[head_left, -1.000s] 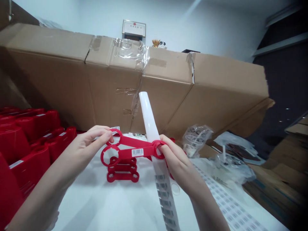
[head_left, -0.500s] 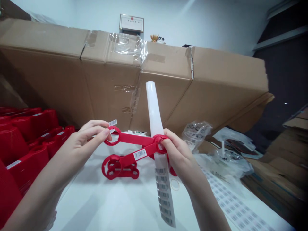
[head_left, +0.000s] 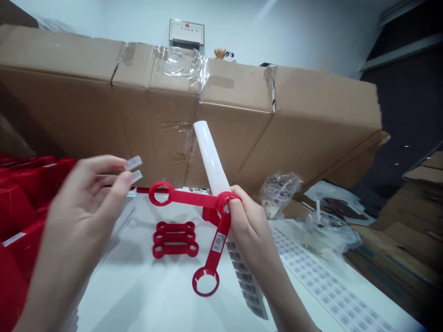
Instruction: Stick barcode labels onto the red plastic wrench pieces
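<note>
My right hand point(head_left: 247, 226) grips a white backing strip point(head_left: 212, 159) of barcode labels together with two red plastic link bars. One red bar point(head_left: 187, 197) sticks out level to the left. The other red bar point(head_left: 213, 256), which bears a barcode label, hangs down from my fingers. My left hand point(head_left: 88, 198) is raised clear of the bars, with small white barcode stickers point(head_left: 133, 168) on its fingertips, index and thumb close together. A small stack of red link bars point(head_left: 175, 240) lies on the white table point(head_left: 152, 295) below.
A long taped cardboard box point(head_left: 194, 115) walls off the back of the table. Red plastic containers point(head_left: 20, 193) stand stacked at the left. Sheets of barcode labels point(head_left: 321, 286) and crumpled clear plastic bags point(head_left: 280, 191) lie at the right.
My left hand let go of the upper bar's ring and lifted away to the left with stickers on its fingertips. The labelled lower bar swung down and now hangs from my right hand.
</note>
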A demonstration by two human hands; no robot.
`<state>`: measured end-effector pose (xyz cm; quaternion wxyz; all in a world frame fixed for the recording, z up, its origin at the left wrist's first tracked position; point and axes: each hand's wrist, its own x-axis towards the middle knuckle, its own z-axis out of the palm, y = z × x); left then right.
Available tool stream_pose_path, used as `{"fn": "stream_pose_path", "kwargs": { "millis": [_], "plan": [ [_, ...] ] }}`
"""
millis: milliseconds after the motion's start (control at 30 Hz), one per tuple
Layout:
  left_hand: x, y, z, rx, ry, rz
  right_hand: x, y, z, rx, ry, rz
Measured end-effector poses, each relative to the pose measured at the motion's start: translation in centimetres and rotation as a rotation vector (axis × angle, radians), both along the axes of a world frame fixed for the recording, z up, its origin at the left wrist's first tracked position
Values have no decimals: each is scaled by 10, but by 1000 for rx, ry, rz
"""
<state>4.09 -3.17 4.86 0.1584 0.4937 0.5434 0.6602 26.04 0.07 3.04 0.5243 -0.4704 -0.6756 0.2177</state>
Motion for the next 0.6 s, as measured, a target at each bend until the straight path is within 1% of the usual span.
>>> {"fn": "stream_pose_path", "kwargs": {
  "millis": [33, 67, 100, 133, 233, 267, 333, 467, 600],
  "plan": [
    [1, -5, 0, 90, -10, 65, -1, 0, -1, 7, -18, -9],
    [1, -10, 0, 161, -32, 102, -1, -1, -2, 12, -32, -15],
    [1, -14, 0, 156, -27, 65, -2, -1, -4, 17, -46, -14],
    [1, -17, -1, 108, -21, -4, -3, -2, -5, 21, -58, -7],
    [3, -20, -3, -147, -3, -258, -6, -5, -6, 25, -79, 10],
    [5, -19, -4, -189, -6, -314, -8, -7, -6, 25, -84, 14],
    [9, -17, -5, -209, -18, -381, -10, -10, -6, 23, -90, 25],
    [17, -13, -9, -239, -18, -426, -11, -15, -5, 14, -84, 61],
    [21, -11, -11, -184, 3, -402, -11, -17, -4, 28, -78, 63]
  ]
}}
